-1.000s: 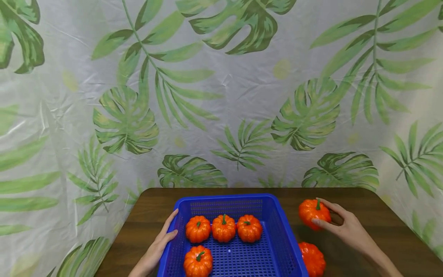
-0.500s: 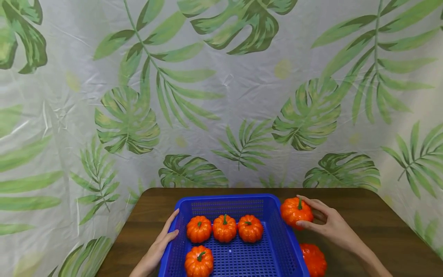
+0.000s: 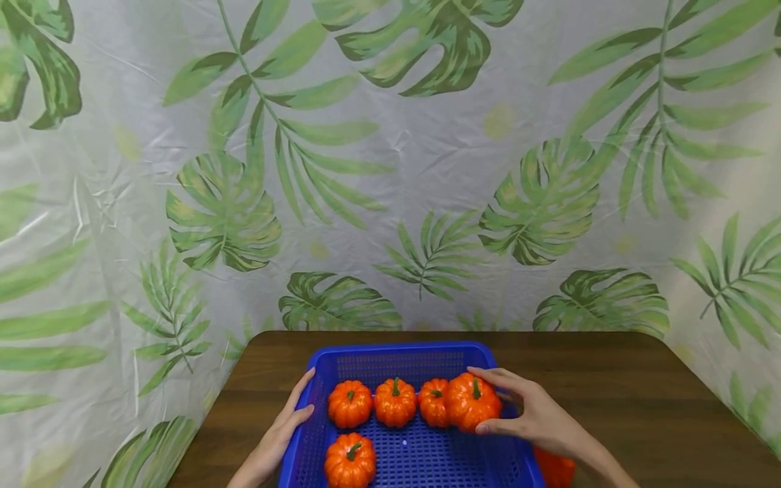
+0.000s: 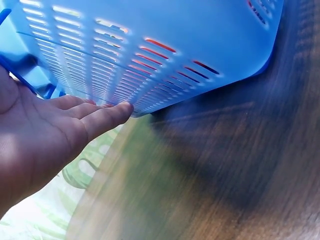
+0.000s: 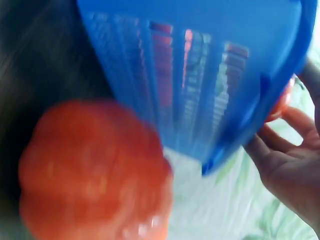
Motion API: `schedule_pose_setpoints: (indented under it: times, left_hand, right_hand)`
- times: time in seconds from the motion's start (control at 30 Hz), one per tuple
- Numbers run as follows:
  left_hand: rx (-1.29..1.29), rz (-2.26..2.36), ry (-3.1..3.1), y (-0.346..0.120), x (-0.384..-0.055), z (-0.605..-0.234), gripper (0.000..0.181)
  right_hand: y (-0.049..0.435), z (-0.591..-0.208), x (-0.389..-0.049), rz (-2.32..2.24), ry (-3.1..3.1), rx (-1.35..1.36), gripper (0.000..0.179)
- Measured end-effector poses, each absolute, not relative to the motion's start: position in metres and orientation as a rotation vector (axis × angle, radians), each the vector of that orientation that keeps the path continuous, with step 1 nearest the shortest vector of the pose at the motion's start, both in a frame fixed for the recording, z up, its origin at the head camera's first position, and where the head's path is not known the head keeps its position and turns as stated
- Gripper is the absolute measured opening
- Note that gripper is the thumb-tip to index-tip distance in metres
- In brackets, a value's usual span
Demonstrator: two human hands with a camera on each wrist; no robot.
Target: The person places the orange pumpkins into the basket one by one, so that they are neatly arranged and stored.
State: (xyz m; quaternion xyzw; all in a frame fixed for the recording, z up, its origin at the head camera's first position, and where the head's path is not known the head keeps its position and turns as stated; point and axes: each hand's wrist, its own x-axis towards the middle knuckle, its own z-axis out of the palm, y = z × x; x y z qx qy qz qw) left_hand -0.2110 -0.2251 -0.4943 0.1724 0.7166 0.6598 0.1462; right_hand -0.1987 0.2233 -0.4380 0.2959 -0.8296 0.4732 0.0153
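Note:
A blue plastic basket (image 3: 399,348) stands on the table with several small orange pumpkins in it. Three sit along its back part: a left one (image 3: 350,404), a middle one (image 3: 395,402) and a right one (image 3: 432,402), partly covered. Another pumpkin (image 3: 350,461) sits at the front left. My left hand (image 3: 281,430) rests against the basket's left side, its fingers fairly straight along the slotted outer wall (image 4: 150,60). My right hand (image 3: 539,415) holds a pumpkin (image 3: 473,402) by its side, green stem upward, over the basket's right part.
Outside the basket's right wall, one more pumpkin (image 3: 556,468) lies on the table, mostly hidden by the right forearm; this pumpkin (image 5: 95,170) looms large and blurred in the right wrist view. The dark wooden table (image 3: 610,379) ends at a leaf-patterned curtain (image 3: 427,169).
My right hand has carried its pumpkin leftward, from above the table across the basket's right rim to inside its outline. The left hand and the basket stay in place.

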Motion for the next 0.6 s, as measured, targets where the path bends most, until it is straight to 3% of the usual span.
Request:
schedule_pose_setpoints:
  times: [0.6]
  left_hand:
    - [0.531,1.888,2.021,-0.227,-0.21,-0.493,0.064]
  right_hand:
    - [0.158,-0.45,-0.202,1.561,-2.801,1.194,0.073]
